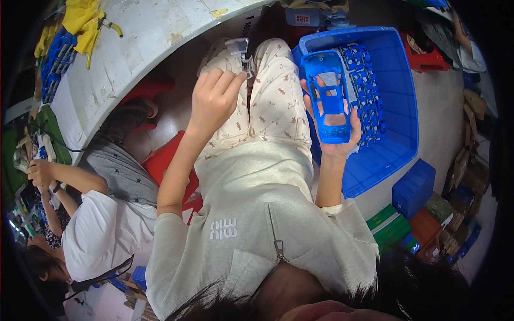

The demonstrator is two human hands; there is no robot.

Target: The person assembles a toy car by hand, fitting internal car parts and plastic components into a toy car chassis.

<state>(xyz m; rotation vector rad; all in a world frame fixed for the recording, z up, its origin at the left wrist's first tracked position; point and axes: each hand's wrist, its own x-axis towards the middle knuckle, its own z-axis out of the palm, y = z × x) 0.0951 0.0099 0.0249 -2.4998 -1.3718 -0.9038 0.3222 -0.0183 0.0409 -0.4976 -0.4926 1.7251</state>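
Observation:
My left hand (pixel 215 99) is closed above my lap, fingers curled around a clear plastic window part (pixel 237 47) that sticks out past the knuckles. On the right, my right hand (pixel 345 145) holds a blue toy car body shell (pixel 327 63) from below, with the thumb and fingers along its sides. Window and roof openings in the shell let the palm show through. The shell is held over the near side of a large blue plastic bin (pixel 393 107). Inside that bin, several more blue car shells (pixel 364 69) are stacked in rows.
A pale worktable (pixel 139 35) curves across the upper left, with blue parts (pixel 60 56) and a yellow cloth (pixel 80 21) on it. A red stool (pixel 166 160) and another person in a white shirt (pixel 101 230) are to the left. Smaller bins (pixel 413 184) stand at the right.

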